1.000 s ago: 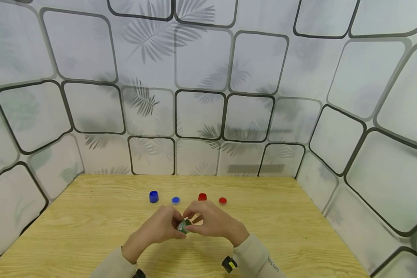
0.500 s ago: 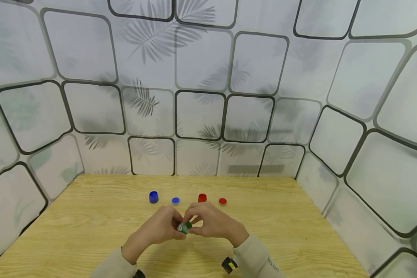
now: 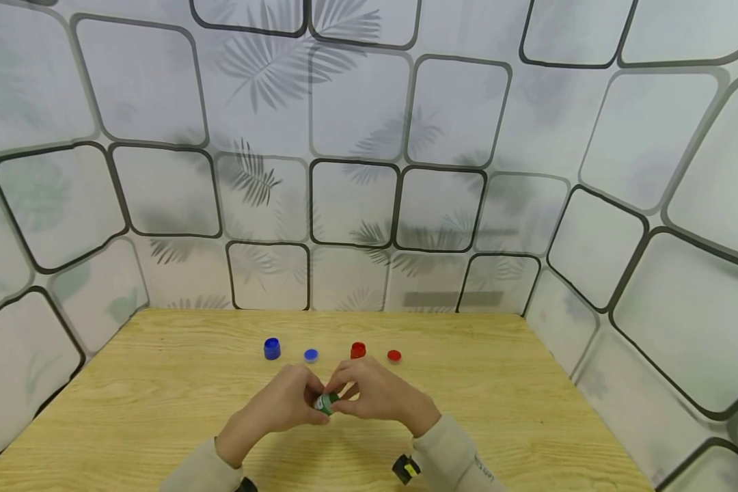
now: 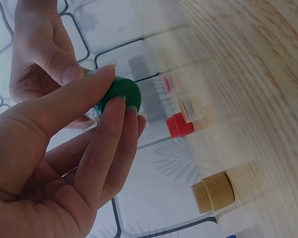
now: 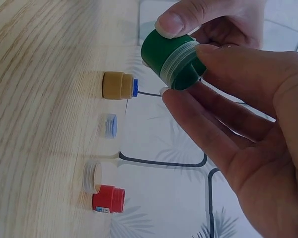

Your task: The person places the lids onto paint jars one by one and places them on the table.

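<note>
Low over the table, both hands meet at a small green jar (image 3: 322, 404), tipped on its side. My left hand (image 3: 288, 400) grips the jar's body between thumb and fingers. In the right wrist view a clear ribbed lid (image 5: 180, 60) sits on the jar's mouth, and green shows through it. The thumb and fingertips of my right hand (image 3: 381, 391) pinch this lid at its edge. Seen from the left wrist, the green base of the jar sticks out past the left fingertips, and the lid is hidden behind them.
Beyond the hands stand an uncapped blue jar (image 3: 272, 349), a blue lid (image 3: 310, 355), an uncapped red jar (image 3: 358, 349) and a red lid (image 3: 394, 356). The wrist views add a tan jar (image 5: 114, 85) and a loose clear lid (image 5: 92, 176), both on the wooden table (image 3: 498, 396).
The right hand has dropped slightly and its fingers have shifted at the lid, while the jar has turned a little. The left hand stays in place; the other jars have not moved.
</note>
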`<act>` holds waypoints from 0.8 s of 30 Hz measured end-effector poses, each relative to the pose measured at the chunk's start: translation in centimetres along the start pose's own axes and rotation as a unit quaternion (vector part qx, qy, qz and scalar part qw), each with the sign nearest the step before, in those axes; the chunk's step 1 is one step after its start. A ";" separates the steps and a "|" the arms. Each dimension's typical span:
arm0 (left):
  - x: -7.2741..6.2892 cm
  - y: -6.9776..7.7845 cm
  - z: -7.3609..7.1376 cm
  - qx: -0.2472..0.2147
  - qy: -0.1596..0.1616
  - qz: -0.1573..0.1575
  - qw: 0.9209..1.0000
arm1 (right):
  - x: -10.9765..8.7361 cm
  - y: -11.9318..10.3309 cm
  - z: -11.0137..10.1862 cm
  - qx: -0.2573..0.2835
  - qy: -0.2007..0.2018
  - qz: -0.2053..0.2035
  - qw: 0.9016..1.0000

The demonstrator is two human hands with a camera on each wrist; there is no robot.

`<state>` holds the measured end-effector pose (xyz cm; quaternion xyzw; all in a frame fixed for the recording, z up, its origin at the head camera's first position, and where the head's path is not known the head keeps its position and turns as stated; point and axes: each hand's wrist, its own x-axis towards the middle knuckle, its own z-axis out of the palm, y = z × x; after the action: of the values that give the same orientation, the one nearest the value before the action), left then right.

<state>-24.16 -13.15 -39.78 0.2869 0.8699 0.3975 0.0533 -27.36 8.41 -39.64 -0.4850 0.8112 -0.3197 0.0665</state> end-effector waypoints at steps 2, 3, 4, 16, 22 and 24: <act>0.0 0.0 0.0 0.000 0.000 0.000 1.000 | 0.0 0.0 0.0 -0.004 0.001 0.005 1.000; 0.0 0.0 0.0 0.001 -0.001 -0.001 1.000 | 0.0 0.0 0.0 -0.007 0.002 0.008 1.000; 0.0 0.0 0.0 0.002 -0.001 -0.001 1.000 | 0.0 0.0 0.0 -0.009 0.002 0.011 1.000; 0.1 0.0 0.1 0.010 -0.002 0.001 1.000 | 0.0 -0.2 0.0 -0.014 0.000 0.028 1.000; 0.1 -0.1 0.1 0.015 0.001 0.000 1.000 | 0.1 -0.2 0.0 -0.004 0.000 0.035 0.999; 0.1 -0.2 0.0 0.021 0.004 -0.004 1.000 | 0.1 -0.2 0.0 -0.003 0.001 0.035 0.999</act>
<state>-24.32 -13.17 -39.90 0.2832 0.8795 0.3798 0.0454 -27.21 8.25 -39.53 -0.4561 0.8287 -0.3154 0.0759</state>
